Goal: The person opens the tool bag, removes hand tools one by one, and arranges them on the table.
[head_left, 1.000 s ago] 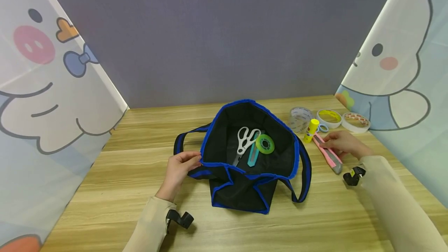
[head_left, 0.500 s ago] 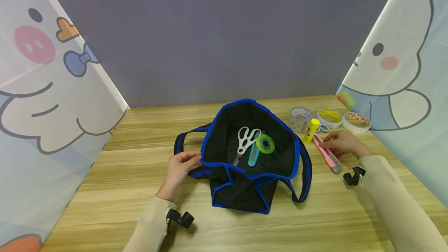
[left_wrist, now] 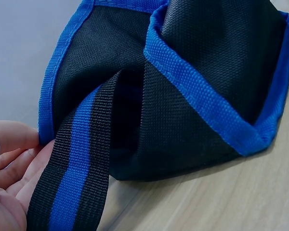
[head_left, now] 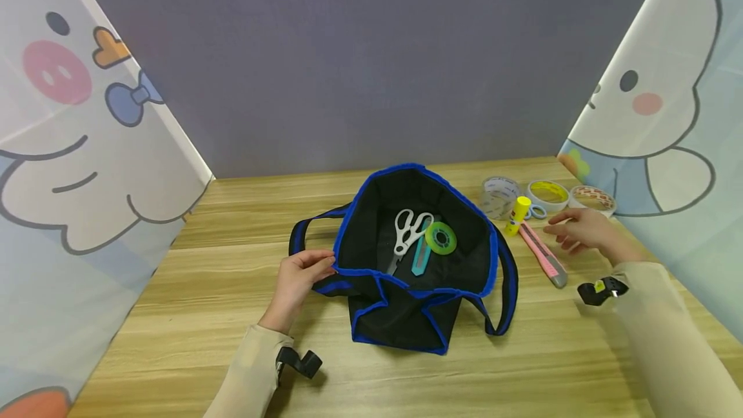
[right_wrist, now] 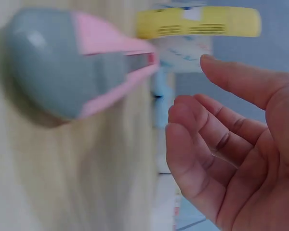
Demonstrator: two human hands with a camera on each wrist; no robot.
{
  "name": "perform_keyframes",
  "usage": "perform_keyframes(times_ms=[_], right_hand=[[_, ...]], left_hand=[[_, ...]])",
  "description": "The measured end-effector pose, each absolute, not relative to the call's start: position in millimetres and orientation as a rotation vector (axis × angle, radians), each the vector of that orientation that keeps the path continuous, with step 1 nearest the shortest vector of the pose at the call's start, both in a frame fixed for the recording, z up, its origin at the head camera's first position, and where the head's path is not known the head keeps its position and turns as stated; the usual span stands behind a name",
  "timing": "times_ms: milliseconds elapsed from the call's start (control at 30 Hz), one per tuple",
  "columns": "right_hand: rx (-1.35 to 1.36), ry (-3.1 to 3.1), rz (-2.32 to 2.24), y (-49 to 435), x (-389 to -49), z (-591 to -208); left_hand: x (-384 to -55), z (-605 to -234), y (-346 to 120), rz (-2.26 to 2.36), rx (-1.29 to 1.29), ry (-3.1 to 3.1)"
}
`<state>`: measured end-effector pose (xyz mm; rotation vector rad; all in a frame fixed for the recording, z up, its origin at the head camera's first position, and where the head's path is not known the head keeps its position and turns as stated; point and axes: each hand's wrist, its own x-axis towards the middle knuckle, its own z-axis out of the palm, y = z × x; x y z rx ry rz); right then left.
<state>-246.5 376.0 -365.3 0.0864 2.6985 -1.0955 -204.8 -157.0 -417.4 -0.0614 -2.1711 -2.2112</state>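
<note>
My left hand pinches the blue-trimmed rim at the left corner of a black tote bag, beside its black-and-blue strap. The bag's mouth gapes upward. Inside lie white-handled scissors, a teal utility knife and a green tape roll. My right hand holds nothing, its fingers loosely bent and thumb apart. It hovers just right of a pink and grey utility knife that lies on the table. In the right wrist view, the knife's grey end appears left of the fingers.
A yellow glue stick stands upright by the pink knife's far end, close to blue scissor handles. Behind are a clear tape roll, a yellow-cored roll and a white roll. Printed side panels flank the wooden table.
My right hand has drawn away from the pink utility knife, rightward and slightly up, and its fingers have spread off it. The knife stays on the table. My left hand keeps its place.
</note>
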Motion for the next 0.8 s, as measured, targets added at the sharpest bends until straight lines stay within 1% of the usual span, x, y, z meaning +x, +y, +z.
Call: perform_keyframes(times_ms=[333,567,800], right_hand=[[0.029,2.848,-1.261,365.5,-235.3,-327.0],[-0.056,2.921,-1.327,335.4,-231.9,-298.8],[-0.198,2.925,-1.358,301.2,-233.2,-282.1]], left_hand=[[-204.6,-417.6,-156.8,-2.211,-0.062,-2.180],[-205.0,-417.8,-157.3,-2.200,-0.066,-2.182],[-205.1,-418.3,-157.9,-2.193,-0.072,-2.181]])
